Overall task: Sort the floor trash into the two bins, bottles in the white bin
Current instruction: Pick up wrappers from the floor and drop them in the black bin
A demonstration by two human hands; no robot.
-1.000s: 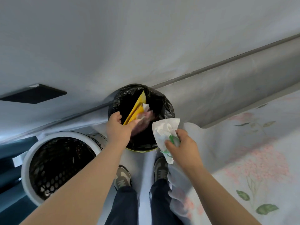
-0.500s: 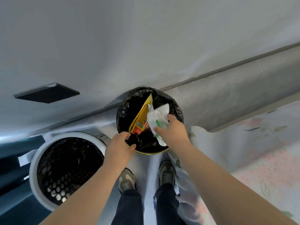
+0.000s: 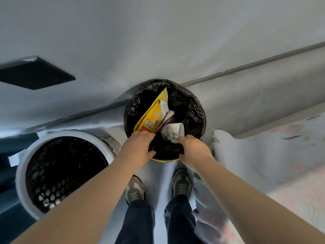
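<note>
Binning non-bottles in black bin (image 3: pixel 198 110) | left grip (image 3: pixel 139 147) at yellow wrapper (image 3: pixel 151 117), closure unclear | right grip (image 3: pixel 192 148) pinches tissue (image 3: pixel 173 132) | next: release

Your left grip (image 3: pixel 139 148) reaches over the near rim of the black-lined bin (image 3: pixel 199 110). Its fingers meet the lower edge of the yellow wrapper (image 3: pixel 151 115), which leans up and away from it inside the bin. Just to its right, your right grip (image 3: pixel 193 150) touches the crumpled white paper (image 3: pixel 173 132) with its fingertips. Whether either grip pinches is unclear. The white bin (image 3: pixel 22 166) stands left of your left grip, and your shoes (image 3: pixel 134 190) show below both.
</note>
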